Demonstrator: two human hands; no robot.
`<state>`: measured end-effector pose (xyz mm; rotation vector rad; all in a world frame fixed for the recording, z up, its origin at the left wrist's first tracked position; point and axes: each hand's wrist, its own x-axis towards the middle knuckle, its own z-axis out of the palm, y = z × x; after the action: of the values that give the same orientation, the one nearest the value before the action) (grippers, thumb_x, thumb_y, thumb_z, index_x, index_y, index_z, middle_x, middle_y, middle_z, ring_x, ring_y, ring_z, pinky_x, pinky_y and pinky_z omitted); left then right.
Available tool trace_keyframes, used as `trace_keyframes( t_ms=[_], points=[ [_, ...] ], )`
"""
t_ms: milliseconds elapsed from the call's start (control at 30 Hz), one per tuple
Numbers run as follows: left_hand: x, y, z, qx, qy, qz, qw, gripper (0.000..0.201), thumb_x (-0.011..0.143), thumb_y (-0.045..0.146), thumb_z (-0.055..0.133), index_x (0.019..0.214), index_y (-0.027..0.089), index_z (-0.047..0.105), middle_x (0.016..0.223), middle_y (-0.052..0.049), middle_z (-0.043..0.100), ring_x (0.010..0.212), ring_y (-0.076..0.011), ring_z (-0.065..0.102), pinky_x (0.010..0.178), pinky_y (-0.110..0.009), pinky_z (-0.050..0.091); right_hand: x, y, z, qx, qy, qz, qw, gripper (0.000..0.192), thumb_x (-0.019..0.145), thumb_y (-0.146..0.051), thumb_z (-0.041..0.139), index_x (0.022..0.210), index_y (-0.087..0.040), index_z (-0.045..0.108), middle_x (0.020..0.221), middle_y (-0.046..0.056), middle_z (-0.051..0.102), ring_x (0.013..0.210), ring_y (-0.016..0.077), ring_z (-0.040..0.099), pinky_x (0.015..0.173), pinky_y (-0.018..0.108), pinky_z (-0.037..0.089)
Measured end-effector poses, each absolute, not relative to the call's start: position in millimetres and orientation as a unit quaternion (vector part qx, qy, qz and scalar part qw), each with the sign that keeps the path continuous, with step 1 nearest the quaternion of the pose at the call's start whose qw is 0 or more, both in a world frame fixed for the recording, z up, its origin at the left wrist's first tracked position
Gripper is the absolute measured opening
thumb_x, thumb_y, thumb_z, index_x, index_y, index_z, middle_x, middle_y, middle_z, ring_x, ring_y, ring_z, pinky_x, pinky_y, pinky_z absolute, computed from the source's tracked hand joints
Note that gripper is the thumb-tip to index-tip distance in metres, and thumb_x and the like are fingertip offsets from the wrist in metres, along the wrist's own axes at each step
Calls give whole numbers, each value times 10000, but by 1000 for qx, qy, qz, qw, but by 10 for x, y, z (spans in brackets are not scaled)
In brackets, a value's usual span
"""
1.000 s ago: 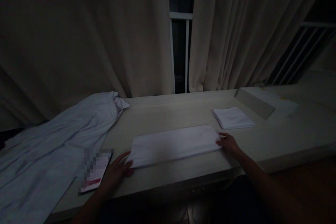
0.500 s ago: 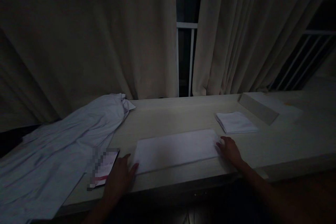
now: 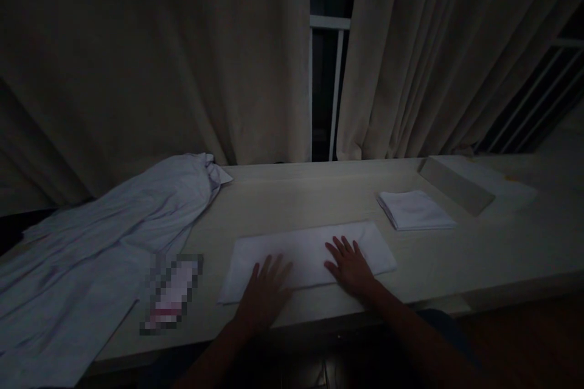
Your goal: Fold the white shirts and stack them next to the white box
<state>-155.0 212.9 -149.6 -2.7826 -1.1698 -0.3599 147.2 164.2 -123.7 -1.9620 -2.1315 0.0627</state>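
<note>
On the table (image 3: 456, 255), near its front edge, lies a folded white towel (image 3: 305, 252). Both palms press flat on it, fingers spread, gripping nothing: left hand (image 3: 267, 289), right hand (image 3: 349, 264).

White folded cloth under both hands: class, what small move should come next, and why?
Probably slide both palms outward along the white folded cloth. The left hand and right hand lie flat, close together near its middle, while its ends are uncovered.

Dim room, beige curtains (image 3: 150, 55), pale desk (image 3: 493, 243)
</note>
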Motion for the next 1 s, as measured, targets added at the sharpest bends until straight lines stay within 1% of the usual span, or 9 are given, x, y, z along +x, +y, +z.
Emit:
trace_keyframes(
  t_ms=[100,200,300,467,633,767,833,933,1000],
  points=[
    [-1544,2134,-1455,-912,-397,-101,14,598,934,513,363,1489,389,182,1591,-35,173,1447,-328,165,1125,-578,183,1493,1629,-1239,-676,-727,40,118,610,960,-603,244,1483,-296,318,1567,43,227,1451,286,110,1149,537,51],
    [-1504,2159,-1420,-906,-409,-106,-9,651,900,585,387,1489,370,211,1582,-59,204,1442,-342,176,1127,-593,158,1446,1651,-1181,-675,-728,54,106,628,955,-610,247,1487,-283,311,1567,51,220,1451,297,98,1146,552,35],
    [-1412,2213,-1377,-908,-404,-113,-19,698,867,643,397,1485,360,238,1578,-69,220,1441,-361,165,1120,-619,128,1288,1755,-1086,-658,-743,43,116,666,940,-640,258,1491,-267,307,1571,62,204,1452,308,78,1145,553,4],
    [-1263,2413,-1323,-900,-421,-110,-27,642,892,628,345,1470,354,290,1569,-62,250,1442,-345,175,1118,-608,126,952,2071,-1025,-633,-762,42,129,700,908,-699,274,1472,-290,343,1577,52,191,1454,311,62,1142,552,13],
    [-1552,2805,-1377,-872,-475,-117,-7,632,899,622,331,1461,333,324,1565,-69,263,1442,-333,182,1131,-584,97,891,2225,-1168,-656,-742,64,121,696,921,-693,224,1488,-296,303,1581,55,176,1451,311,86,1134,571,38],
    [-1858,3075,-1470,-833,-538,-128,-22,647,894,630,326,1468,330,306,1579,-86,217,1444,-342,168,1114,-599,145,912,2220,-1219,-657,-742,65,118,685,920,-688,250,1491,-311,290,1584,46,166,1452,311,78,1137,565,39],
    [-1909,3142,-1496,-819,-555,-139,-44,672,887,631,347,1470,300,310,1581,-107,204,1448,-346,146,1113,-591,172,908,2219,-1211,-656,-742,67,117,687,918,-692,249,1491,-316,288,1585,41,165,1453,310,77,1139,562,40],
    [-1952,3123,-1467,-782,-583,-203,-91,720,876,617,390,1459,198,341,1575,-152,203,1454,-342,113,1131,-532,206,909,2220,-1194,-655,-743,69,117,687,918,-694,242,1491,-318,286,1586,33,161,1454,305,72,1142,555,45],
    [-2059,3010,-1418,-726,-617,-270,-136,716,889,583,382,1445,133,348,1543,-178,278,1433,-312,225,1122,-470,273,922,2213,-1187,-654,-745,73,114,685,919,-691,243,1492,-317,284,1588,32,153,1454,306,71,1141,554,49]
  ],
)
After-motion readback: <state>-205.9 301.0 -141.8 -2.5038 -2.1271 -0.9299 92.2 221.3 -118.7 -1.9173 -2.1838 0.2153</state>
